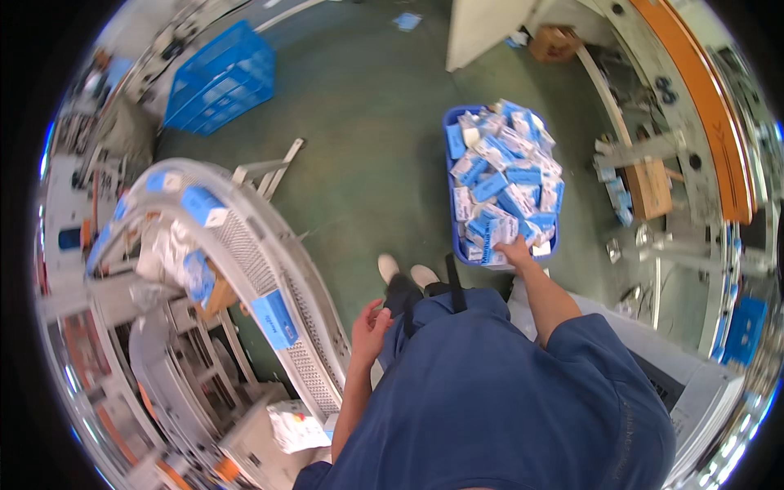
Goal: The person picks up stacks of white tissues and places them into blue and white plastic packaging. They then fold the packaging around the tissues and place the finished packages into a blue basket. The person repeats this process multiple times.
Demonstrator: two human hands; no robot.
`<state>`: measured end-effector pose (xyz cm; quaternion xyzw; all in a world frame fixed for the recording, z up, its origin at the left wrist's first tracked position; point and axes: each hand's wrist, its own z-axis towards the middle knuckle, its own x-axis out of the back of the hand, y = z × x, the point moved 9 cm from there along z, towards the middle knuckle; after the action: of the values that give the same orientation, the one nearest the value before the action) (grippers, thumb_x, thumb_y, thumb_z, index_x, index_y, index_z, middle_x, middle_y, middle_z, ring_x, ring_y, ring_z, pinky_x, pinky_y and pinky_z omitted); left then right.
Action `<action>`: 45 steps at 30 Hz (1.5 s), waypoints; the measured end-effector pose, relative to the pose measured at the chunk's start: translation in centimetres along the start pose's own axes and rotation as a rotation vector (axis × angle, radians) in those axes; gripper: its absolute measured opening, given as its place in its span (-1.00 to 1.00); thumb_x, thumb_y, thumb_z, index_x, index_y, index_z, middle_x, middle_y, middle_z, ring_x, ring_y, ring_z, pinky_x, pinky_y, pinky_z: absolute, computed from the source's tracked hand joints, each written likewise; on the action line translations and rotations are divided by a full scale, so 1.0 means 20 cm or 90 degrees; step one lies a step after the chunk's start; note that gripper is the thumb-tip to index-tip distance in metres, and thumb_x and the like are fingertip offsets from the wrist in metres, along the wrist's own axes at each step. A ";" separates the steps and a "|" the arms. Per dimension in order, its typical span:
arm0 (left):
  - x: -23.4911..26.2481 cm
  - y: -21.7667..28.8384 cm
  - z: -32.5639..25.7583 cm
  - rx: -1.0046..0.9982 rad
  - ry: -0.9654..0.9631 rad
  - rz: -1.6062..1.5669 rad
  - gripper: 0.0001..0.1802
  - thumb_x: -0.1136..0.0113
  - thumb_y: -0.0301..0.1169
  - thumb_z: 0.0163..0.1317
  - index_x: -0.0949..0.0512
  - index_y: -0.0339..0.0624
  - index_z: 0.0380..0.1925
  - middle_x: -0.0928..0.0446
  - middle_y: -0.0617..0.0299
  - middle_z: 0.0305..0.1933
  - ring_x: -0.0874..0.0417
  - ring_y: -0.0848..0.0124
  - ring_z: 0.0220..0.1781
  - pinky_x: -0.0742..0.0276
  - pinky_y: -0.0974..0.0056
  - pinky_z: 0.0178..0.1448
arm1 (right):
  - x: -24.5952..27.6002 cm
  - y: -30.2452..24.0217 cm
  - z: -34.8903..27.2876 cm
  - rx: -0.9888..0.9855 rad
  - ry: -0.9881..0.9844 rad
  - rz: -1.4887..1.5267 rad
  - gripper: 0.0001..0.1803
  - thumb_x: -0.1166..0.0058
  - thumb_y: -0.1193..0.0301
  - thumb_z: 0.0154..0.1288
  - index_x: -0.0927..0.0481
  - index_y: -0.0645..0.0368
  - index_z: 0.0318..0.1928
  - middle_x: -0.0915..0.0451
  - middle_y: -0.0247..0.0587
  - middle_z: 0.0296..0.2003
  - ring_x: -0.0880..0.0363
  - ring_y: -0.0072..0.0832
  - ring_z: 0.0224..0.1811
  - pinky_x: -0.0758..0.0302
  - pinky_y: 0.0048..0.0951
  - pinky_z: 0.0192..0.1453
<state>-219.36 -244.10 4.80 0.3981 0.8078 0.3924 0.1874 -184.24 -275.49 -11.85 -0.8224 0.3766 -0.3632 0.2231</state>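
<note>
My right hand [514,251] reaches down to the near end of a blue plastic basket [450,184]. Its fingers grip the edge of a small blue-and-white carton [492,237] on top of the heap. Many similar cartons [516,200] fill the basket in a loose pile, tilted every which way. My left hand [371,331] hangs in front of my body with nothing in it, fingers loosely bent and apart. Just left of it runs a curved conveyor [260,253] carrying several spaced blue-and-white cartons, the nearest being a larger blue carton [275,318].
A blue crate [220,86] stands on the floor at the far left. A metal stand leg [282,170] juts out beside the conveyor. To the right are a machine frame with an orange rail [701,106] and a brown cardboard box [649,188]. A grey cabinet [694,400] stands close at my right.
</note>
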 end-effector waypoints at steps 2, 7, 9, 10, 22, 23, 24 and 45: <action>-0.02 0.06 0.18 0.020 -0.024 0.095 -0.53 -0.15 -0.29 0.34 -0.40 -0.30 0.17 -0.61 0.08 -0.14 -0.64 0.42 -0.23 -0.56 0.33 -0.09 | 0.16 -0.03 -0.11 -0.045 0.066 0.045 -0.14 -0.37 0.34 -0.14 -0.24 0.31 0.20 -0.55 -0.02 -0.07 -0.63 -0.25 -0.18 -0.60 -0.28 -0.25; -0.03 0.19 0.68 -0.044 -0.050 0.339 -0.52 -0.22 -0.22 0.28 -0.48 -0.24 0.12 -0.62 0.12 -0.26 -0.63 0.46 -0.27 -0.54 0.38 -0.13 | 0.33 0.21 -0.12 -0.167 0.148 0.172 -0.17 -0.36 0.39 -0.17 -0.27 0.41 0.15 -0.55 0.06 -0.05 -0.62 -0.20 -0.09 -0.60 -0.24 -0.06; -0.03 0.24 0.88 -0.090 -0.063 0.388 -0.55 -0.23 -0.23 0.27 -0.50 -0.22 0.09 -0.61 0.14 -0.30 -0.62 0.46 -0.31 -0.54 0.37 -0.16 | 0.32 0.23 -0.11 -0.197 0.177 0.177 -0.19 -0.37 0.39 -0.17 -0.29 0.45 0.12 -0.55 0.10 -0.04 -0.62 -0.18 -0.05 -0.59 -0.25 -0.02; 0.02 0.19 0.99 -0.040 -0.067 0.379 -0.55 -0.23 -0.23 0.27 -0.50 -0.24 0.08 -0.60 0.15 -0.31 -0.61 0.45 -0.33 -0.55 0.36 -0.18 | 0.32 0.26 -0.09 -0.205 0.194 0.162 -0.19 -0.37 0.38 -0.17 -0.30 0.46 0.11 -0.55 0.12 -0.04 -0.61 -0.17 -0.04 -0.58 -0.24 0.00; 0.43 0.22 2.00 0.200 -0.176 0.554 -0.62 -0.19 -0.25 0.30 -0.52 -0.34 -0.04 -0.56 0.21 -0.37 -0.56 0.48 -0.42 -0.54 0.36 -0.31 | 0.70 -0.58 0.33 0.069 0.372 -0.401 -0.26 -0.17 0.44 0.03 -0.29 0.02 0.30 -0.45 -0.04 0.16 -0.43 -0.08 0.19 -0.37 -0.11 0.25; 0.34 0.34 2.07 0.165 -0.180 0.530 -0.62 -0.18 -0.26 0.31 -0.52 -0.35 -0.03 -0.56 0.22 -0.36 -0.56 0.48 -0.42 -0.54 0.36 -0.30 | 0.71 -0.63 0.37 0.140 0.416 -0.428 -0.27 -0.14 0.47 0.04 -0.30 0.01 0.31 -0.44 -0.05 0.18 -0.40 -0.09 0.23 -0.33 -0.10 0.31; 0.22 0.46 2.13 0.124 -0.183 0.501 -0.62 -0.17 -0.27 0.33 -0.51 -0.36 -0.02 -0.55 0.22 -0.35 -0.56 0.49 -0.42 -0.54 0.36 -0.29 | 0.70 -0.63 0.44 0.159 0.437 -0.442 -0.27 -0.12 0.49 0.05 -0.29 -0.01 0.32 -0.42 -0.07 0.21 -0.37 -0.11 0.26 -0.26 -0.08 0.35; -2.07 0.87 3.50 -0.411 -0.243 0.717 -0.52 0.03 -0.09 0.39 -0.51 -0.24 0.08 -0.59 -0.06 0.02 -0.58 0.09 0.13 -0.42 0.17 0.23 | -0.20 1.80 0.31 -0.690 0.589 0.729 -0.21 0.03 -0.22 0.24 -0.38 0.06 0.30 -0.49 -0.14 0.16 -0.44 -0.37 0.18 -0.30 -0.42 0.21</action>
<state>-142.25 -236.35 -25.53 0.7445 0.2725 0.5746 0.2031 -197.79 -293.96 -40.45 -0.2746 0.8980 -0.2639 -0.2204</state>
